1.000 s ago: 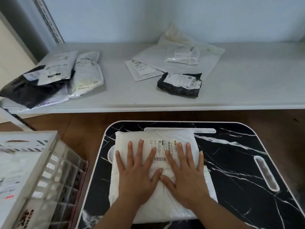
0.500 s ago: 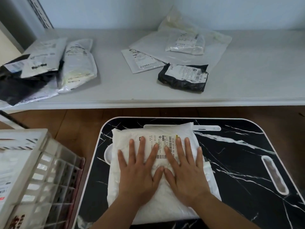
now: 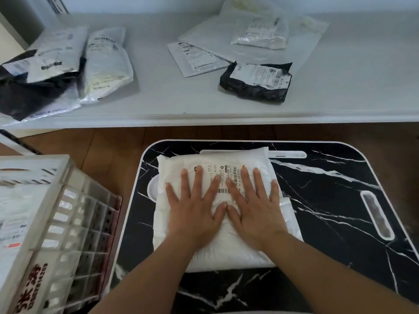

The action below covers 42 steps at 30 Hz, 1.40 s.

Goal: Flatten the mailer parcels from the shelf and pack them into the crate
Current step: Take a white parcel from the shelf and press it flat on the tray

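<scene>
The fingers (image 3: 199, 177) of both hands are straight and spread apart, pressing flat on one white parcel (image 3: 217, 252). The left hand (image 3: 192, 214) and right hand (image 3: 256, 211) lie side by side, thumbs touching at the tips, partly covering the parcel's printed label (image 3: 226, 175). The parcel lies flat in the middle of the surface (image 3: 328, 211), its long axis running away from the person toward the shelf (image 3: 351, 87).

On the shelf I count roughly eight more parcels: about four overlapping at the left, four at the centre, one of them a black parcel (image 3: 256, 85) nearest the edge. One pale crate (image 3: 52, 223) stands just left of the surface, with parcels inside.

The surface is black marble-patterned with a white rim. Brown wooden floor (image 3: 108, 150) shows below the shelf.
</scene>
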Tool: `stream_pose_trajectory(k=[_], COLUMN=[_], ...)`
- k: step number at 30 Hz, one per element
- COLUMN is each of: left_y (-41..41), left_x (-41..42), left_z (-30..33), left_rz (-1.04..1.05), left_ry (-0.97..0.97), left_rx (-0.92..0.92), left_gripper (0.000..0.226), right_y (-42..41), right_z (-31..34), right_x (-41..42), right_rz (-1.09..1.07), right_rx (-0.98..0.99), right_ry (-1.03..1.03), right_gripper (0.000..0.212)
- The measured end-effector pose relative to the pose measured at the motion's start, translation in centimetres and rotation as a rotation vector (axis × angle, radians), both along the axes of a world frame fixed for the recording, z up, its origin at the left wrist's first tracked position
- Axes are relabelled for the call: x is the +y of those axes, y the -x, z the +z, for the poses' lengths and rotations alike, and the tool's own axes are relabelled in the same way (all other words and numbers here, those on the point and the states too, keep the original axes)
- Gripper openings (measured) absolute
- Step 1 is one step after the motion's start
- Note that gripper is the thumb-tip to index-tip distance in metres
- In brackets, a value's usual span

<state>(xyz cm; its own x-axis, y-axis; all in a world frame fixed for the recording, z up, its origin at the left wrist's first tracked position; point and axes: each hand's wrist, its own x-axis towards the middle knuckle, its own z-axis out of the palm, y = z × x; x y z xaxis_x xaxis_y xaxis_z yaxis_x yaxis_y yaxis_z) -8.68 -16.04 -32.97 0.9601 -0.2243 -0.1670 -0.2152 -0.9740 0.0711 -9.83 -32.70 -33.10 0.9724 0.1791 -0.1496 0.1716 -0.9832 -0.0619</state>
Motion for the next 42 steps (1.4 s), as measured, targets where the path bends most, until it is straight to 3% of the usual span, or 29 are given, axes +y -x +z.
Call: stream_pose_trajectory(k=[10,15,19,24,30,42], left_y=[-0.3,-0.3,-1.9,-3.4,-3.8,-2.8], left_x=[0.3,1.1,2.3,3.3,3.1,2.2], left_z=[0.4,1.2,1.8,0.1,-0.9,1.0], left_rz=[-0.022,-0.081,0.027,-0.008,0.010,0.045], left_ry=[0.009,0.058,0.141,0.051,0.028,-0.095], left_rx=[0.075,0.091,-0.115,-0.113,-0.019,-0.005], left_gripper=[0.069,0.070,0.066,0.069,0.070,0.072], right_y=[0.4,1.0,-1.9,-3.7,-4.2,-2.7], right_z=[1.3,1.6,2.1,0.8,-0.1,1.9], right_x=[0.7,1.6,0.7,0.5,0.4,1.6], right_rz=[-0.037,-0.096,-0.068,0.001,-0.005,-0.063], right_rx=[0.143,-0.007,-0.090,0.035,0.064,0.092], right_ry=[0.024,-0.002,-0.034,-0.012,0.001,0.025], right_gripper=[0.068,0.059,0.060,0.067,0.068,0.071])
